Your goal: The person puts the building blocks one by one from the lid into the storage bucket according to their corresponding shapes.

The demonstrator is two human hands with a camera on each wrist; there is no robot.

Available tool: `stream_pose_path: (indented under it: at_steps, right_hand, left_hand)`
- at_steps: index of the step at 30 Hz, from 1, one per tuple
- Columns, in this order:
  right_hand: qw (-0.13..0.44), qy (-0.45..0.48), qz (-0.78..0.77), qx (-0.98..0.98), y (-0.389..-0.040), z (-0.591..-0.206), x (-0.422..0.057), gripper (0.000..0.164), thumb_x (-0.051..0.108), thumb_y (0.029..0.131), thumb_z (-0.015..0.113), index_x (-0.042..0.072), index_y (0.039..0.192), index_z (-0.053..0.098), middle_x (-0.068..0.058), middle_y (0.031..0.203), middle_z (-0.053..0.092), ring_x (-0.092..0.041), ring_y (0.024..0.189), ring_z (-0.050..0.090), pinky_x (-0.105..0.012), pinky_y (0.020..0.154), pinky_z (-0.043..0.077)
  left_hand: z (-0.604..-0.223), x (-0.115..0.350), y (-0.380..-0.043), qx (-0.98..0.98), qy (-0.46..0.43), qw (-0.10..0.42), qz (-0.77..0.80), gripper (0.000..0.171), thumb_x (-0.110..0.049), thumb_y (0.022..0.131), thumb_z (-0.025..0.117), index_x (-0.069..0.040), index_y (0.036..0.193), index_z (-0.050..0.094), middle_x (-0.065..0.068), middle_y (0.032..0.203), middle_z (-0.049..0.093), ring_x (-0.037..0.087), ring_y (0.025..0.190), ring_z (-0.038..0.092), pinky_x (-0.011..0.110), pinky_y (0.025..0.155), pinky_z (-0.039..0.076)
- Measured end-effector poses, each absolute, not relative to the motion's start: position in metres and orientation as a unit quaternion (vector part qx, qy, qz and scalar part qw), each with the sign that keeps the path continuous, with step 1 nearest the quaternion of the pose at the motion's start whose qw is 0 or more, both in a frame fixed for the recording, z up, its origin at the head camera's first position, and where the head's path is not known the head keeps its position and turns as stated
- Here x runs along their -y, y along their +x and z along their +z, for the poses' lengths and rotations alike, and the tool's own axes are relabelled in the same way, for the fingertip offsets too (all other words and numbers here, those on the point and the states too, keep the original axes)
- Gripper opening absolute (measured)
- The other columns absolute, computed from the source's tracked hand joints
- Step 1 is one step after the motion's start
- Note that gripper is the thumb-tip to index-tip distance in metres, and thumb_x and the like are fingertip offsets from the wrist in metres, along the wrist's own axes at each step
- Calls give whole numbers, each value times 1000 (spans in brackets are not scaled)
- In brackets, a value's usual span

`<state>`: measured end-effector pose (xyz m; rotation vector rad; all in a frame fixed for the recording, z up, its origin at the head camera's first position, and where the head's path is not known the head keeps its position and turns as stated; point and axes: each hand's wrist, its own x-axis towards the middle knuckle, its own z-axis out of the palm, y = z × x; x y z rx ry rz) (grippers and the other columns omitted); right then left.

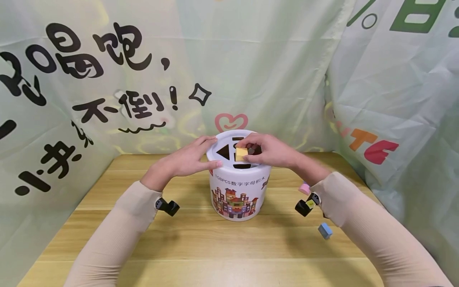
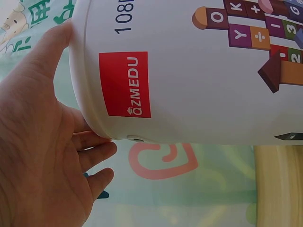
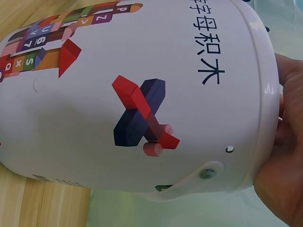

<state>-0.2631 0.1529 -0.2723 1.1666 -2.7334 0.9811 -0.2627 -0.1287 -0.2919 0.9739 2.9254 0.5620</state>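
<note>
A white round bucket (image 1: 238,199) stands upright on the table, with printed toy blocks on its side. Its lid (image 1: 216,148) has several cut-out holes, one of them a triangle. My left hand (image 1: 191,156) rests against the lid's left edge, thumb toward the front and fingers farther back; the left wrist view shows this hand (image 2: 52,123) spread along the rim. With thumb and fingers, my right hand (image 1: 270,150) pinches a yellow block (image 1: 242,154) over the middle of the lid. In the right wrist view, the bucket (image 3: 94,123) hides the block and most fingers of that hand (image 3: 284,175).
A blue block (image 1: 325,230) lies on the wooden table (image 1: 201,251) to the right, and a pink block (image 1: 305,188) lies partly behind the right wrist camera (image 1: 307,204). Printed cloth (image 1: 279,79) hangs behind the table and along its sides.
</note>
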Motion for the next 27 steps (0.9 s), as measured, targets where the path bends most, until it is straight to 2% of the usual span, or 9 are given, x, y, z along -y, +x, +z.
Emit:
stream_pose_path:
  at_steps: [17,21,27]
  right_hand:
    - [-7,376,289,880,-261,-272,-150,31,20,89,71,16,120,68,1,106,62,-18,87,55,-35,74,48]
    - [-1,377,291,879,-260,-271,-151,32,17,88,71,14,120,68,1,108,63,-19,89,56,-36,77,49]
    - [-9,373,335,865,-260,-269,-155,34,13,89,71,9,122,66,-7,108,64,-21,95,57,-41,84,48]
  left_hand:
    - [-293,130,-261,-936,305,6,177,97,-77,86,45,-15,157,23,4,159,22,24,143,25,48,112,30]
    - [-293,130,-261,-935,307,5,178,97,-77,86,45,-15,157,23,4,159,22,24,142,25,48,112,30]
    - [-293,130,-263,-935,310,1,175,97,-77,86,45,-15,157,23,4,159,22,24,142,25,48,112,30]
